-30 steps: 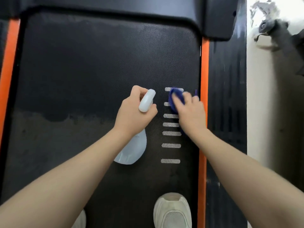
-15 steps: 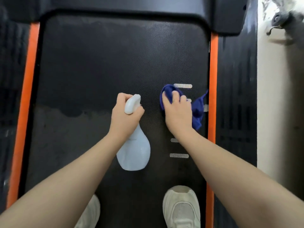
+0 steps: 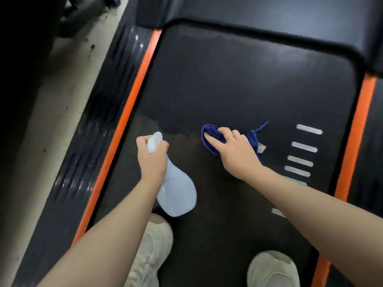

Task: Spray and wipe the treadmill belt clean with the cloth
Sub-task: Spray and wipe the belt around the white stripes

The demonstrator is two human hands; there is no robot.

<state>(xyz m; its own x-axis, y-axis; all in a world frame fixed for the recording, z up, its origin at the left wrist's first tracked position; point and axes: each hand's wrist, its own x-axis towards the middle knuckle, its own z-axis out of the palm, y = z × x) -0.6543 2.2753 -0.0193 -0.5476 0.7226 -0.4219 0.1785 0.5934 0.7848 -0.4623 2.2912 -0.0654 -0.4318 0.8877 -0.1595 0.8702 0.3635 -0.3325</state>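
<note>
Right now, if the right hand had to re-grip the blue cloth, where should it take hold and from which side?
Grip the bunched fold of the blue cloth at its left end, coming from above, where the right hand already presses it onto the treadmill belt. That end looks thick enough to pinch; the loose corner trailing to the right is probably too thin and floppy for wiping.
</note>
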